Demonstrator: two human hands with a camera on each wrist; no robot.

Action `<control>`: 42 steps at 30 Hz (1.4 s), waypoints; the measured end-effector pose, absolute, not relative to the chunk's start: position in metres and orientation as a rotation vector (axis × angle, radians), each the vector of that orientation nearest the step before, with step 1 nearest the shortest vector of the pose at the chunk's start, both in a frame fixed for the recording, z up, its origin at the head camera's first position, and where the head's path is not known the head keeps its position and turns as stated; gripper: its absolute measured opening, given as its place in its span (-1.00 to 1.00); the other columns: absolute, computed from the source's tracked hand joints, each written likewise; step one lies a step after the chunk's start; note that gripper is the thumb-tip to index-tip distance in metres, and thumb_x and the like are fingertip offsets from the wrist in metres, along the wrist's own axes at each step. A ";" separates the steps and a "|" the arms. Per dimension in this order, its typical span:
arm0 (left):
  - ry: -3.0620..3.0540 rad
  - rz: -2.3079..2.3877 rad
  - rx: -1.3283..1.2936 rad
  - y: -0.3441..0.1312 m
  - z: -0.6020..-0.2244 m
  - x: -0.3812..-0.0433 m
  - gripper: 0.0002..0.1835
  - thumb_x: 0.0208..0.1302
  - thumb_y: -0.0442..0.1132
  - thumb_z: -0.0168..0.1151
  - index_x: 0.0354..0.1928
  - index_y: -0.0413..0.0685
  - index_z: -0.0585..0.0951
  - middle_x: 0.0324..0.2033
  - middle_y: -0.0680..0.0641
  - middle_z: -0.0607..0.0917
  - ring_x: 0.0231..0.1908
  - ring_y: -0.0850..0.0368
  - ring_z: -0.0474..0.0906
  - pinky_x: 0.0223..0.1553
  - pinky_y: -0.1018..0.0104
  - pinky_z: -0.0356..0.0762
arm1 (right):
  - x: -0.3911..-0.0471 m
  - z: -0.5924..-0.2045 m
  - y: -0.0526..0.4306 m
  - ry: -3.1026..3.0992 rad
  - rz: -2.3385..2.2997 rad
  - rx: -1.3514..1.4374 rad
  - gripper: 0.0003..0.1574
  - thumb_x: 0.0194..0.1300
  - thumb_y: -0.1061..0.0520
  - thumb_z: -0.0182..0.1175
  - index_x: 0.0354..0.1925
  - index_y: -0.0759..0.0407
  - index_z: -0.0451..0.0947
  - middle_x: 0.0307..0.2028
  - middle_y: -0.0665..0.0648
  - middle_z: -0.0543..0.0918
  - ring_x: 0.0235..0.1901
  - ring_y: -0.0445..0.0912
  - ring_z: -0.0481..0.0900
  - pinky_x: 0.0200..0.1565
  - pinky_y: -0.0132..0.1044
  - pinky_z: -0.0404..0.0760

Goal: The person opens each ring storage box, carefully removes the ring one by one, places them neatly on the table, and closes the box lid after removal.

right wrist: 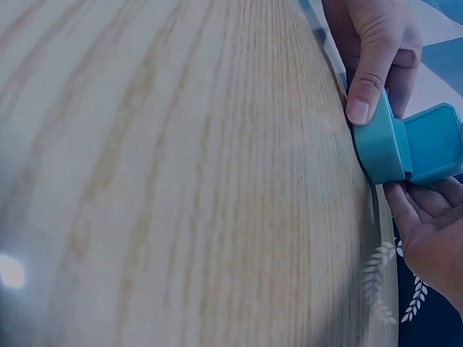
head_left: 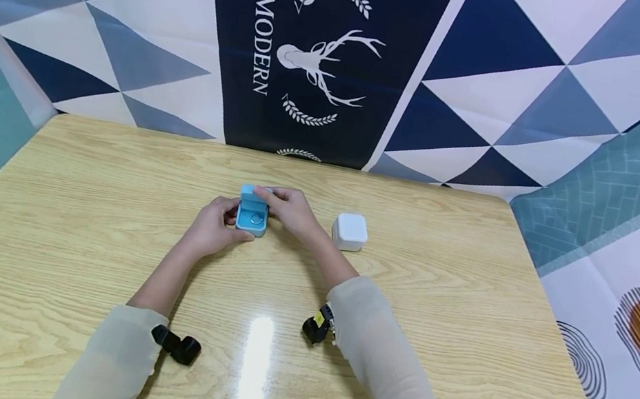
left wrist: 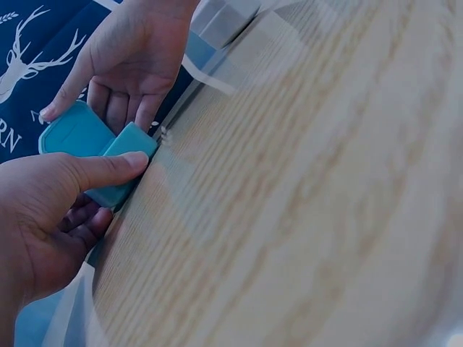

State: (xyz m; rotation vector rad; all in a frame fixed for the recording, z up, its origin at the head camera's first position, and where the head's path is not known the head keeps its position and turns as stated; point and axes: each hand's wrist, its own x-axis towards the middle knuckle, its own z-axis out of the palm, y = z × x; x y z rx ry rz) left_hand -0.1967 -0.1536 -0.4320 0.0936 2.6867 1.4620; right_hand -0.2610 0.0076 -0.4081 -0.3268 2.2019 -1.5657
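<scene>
A small turquoise ring box (head_left: 250,227) rests on the table with its lid (head_left: 246,196) raised. Inside it a silver ring (head_left: 257,219) shows in the head view. My left hand (head_left: 212,227) grips the base from the left, its thumb along the front, as the left wrist view also shows. From the right, my right hand (head_left: 291,212) holds the lid, thumb at its top edge and fingers behind it. In the right wrist view the box (right wrist: 380,148) sits between both hands, and the ring is hidden there.
A white box (head_left: 350,231) with rounded corners stands to the right of the right hand. The wooden table (head_left: 436,301) ends at a patterned cloth (head_left: 318,53) behind. Black wrist cameras sit on both sleeves.
</scene>
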 end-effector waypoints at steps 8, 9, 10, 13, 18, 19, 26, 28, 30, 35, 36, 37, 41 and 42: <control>2.675 1.503 0.092 -0.154 -0.431 -0.195 -0.23 -0.08 -0.18 0.37 0.21 -0.20 0.29 -0.10 -0.17 0.41 -0.21 0.03 0.35 -0.19 0.28 0.37 | -0.258 -0.401 0.006 2.185 -1.565 -0.290 -0.37 0.06 -0.32 0.09 -0.06 0.06 0.55 -0.08 0.02 0.59 -0.09 -0.20 0.53 -0.05 -0.31 0.49; 2.674 1.508 0.093 -0.154 -0.431 -0.195 -0.23 -0.09 -0.18 0.37 0.21 -0.20 0.29 -0.10 -0.17 0.41 -0.21 0.03 0.35 -0.19 0.28 0.37 | -0.255 -0.398 0.006 2.186 -1.566 -0.293 -0.39 0.09 -0.29 0.09 -0.06 0.08 0.54 -0.08 0.04 0.59 -0.08 -0.18 0.53 -0.05 -0.30 0.49; 2.674 1.510 0.093 -0.154 -0.431 -0.194 -0.23 -0.09 -0.18 0.37 0.22 -0.20 0.28 -0.10 -0.17 0.41 -0.21 0.03 0.35 -0.19 0.28 0.37 | -0.253 -0.395 0.006 2.182 -1.572 -0.293 -0.40 0.11 -0.27 0.09 -0.05 0.10 0.54 -0.07 0.06 0.59 -0.07 -0.15 0.53 -0.04 -0.28 0.49; 2.671 1.521 0.091 -0.154 -0.430 -0.194 -0.22 -0.09 -0.19 0.38 0.22 -0.19 0.28 -0.09 -0.18 0.41 -0.20 0.02 0.36 -0.18 0.27 0.38 | -0.247 -0.387 0.006 2.184 -1.574 -0.298 -0.43 0.16 -0.21 0.07 -0.05 0.15 0.53 -0.06 0.10 0.58 -0.05 -0.10 0.52 -0.01 -0.24 0.47; 2.667 1.534 0.075 -0.154 -0.431 -0.194 -0.22 -0.10 -0.19 0.38 0.21 -0.22 0.28 -0.05 -0.19 0.41 -0.17 0.01 0.37 -0.14 0.25 0.38 | -0.249 -0.390 0.006 2.172 -1.591 -0.275 -0.41 0.13 -0.25 0.07 -0.07 0.14 0.54 -0.07 0.07 0.58 -0.06 -0.12 0.53 -0.02 -0.26 0.48; 2.666 1.535 0.070 -0.155 -0.432 -0.194 -0.22 -0.10 -0.19 0.38 0.21 -0.22 0.28 -0.04 -0.19 0.40 -0.17 0.01 0.37 -0.13 0.25 0.38 | -0.251 -0.393 0.006 2.168 -1.597 -0.270 -0.40 0.11 -0.27 0.07 -0.08 0.13 0.55 -0.07 0.06 0.58 -0.08 -0.14 0.54 -0.03 -0.27 0.49; 2.645 1.548 0.056 -0.155 -0.433 -0.195 -0.20 -0.11 -0.18 0.38 0.22 -0.20 0.27 -0.04 -0.17 0.40 -0.16 0.01 0.36 -0.12 0.24 0.38 | -0.260 -0.412 0.005 2.161 -1.657 -0.259 -0.31 0.01 -0.37 0.09 -0.10 0.11 0.55 -0.12 0.06 0.59 -0.15 -0.17 0.58 -0.10 -0.33 0.53; 2.640 1.553 0.062 -0.155 -0.433 -0.195 -0.20 -0.10 -0.18 0.38 0.22 -0.19 0.27 -0.04 -0.17 0.40 -0.16 0.02 0.36 -0.13 0.25 0.37 | -0.260 -0.413 0.005 2.172 -1.663 -0.256 -0.29 0.01 -0.38 0.08 -0.09 0.11 0.55 -0.12 0.07 0.59 -0.16 -0.17 0.58 -0.11 -0.33 0.53; 2.636 1.557 0.068 -0.155 -0.433 -0.195 -0.20 -0.10 -0.19 0.38 0.23 -0.18 0.27 -0.04 -0.18 0.40 -0.17 0.02 0.35 -0.13 0.26 0.36 | -0.259 -0.413 0.005 2.183 -1.663 -0.259 -0.28 0.01 -0.39 0.07 -0.08 0.10 0.54 -0.12 0.06 0.59 -0.17 -0.17 0.58 -0.11 -0.34 0.53; 2.629 1.560 0.058 -0.155 -0.435 -0.196 -0.20 -0.09 -0.19 0.37 0.24 -0.18 0.25 -0.01 -0.18 0.39 -0.15 0.02 0.35 -0.12 0.25 0.35 | -0.256 -0.412 0.005 2.175 -1.690 -0.302 -0.30 0.07 -0.35 0.05 -0.05 0.12 0.53 -0.09 0.09 0.59 -0.17 -0.14 0.59 -0.14 -0.33 0.55; 2.627 1.561 0.055 -0.155 -0.435 -0.196 -0.19 -0.08 -0.18 0.37 0.24 -0.18 0.24 0.00 -0.18 0.38 -0.15 0.01 0.35 -0.12 0.25 0.35 | -0.256 -0.412 0.005 2.175 -1.695 -0.309 -0.31 0.07 -0.35 0.05 -0.05 0.12 0.52 -0.08 0.10 0.58 -0.17 -0.13 0.59 -0.14 -0.33 0.55; 2.623 1.563 0.052 -0.155 -0.435 -0.196 -0.19 -0.08 -0.18 0.37 0.25 -0.18 0.23 0.01 -0.18 0.38 -0.15 0.01 0.35 -0.12 0.25 0.35 | -0.256 -0.412 0.005 2.175 -1.698 -0.314 -0.30 0.08 -0.35 0.05 -0.04 0.12 0.51 -0.07 0.10 0.58 -0.17 -0.13 0.58 -0.14 -0.32 0.55; 2.615 1.564 0.052 -0.155 -0.435 -0.195 -0.18 -0.07 -0.17 0.36 0.25 -0.19 0.22 0.01 -0.18 0.38 -0.15 0.01 0.34 -0.12 0.25 0.35 | -0.254 -0.411 0.007 2.215 -1.670 -0.297 -0.27 0.05 -0.39 0.04 -0.01 0.09 0.50 -0.06 0.07 0.56 -0.20 -0.15 0.57 -0.15 -0.31 0.55; 2.613 1.563 0.052 -0.155 -0.435 -0.195 -0.18 -0.07 -0.17 0.36 0.25 -0.19 0.22 0.01 -0.17 0.38 -0.15 0.01 0.34 -0.12 0.26 0.35 | -0.254 -0.411 0.008 2.222 -1.667 -0.290 -0.26 0.05 -0.39 0.04 -0.01 0.09 0.49 -0.08 0.08 0.57 -0.21 -0.14 0.57 -0.16 -0.30 0.56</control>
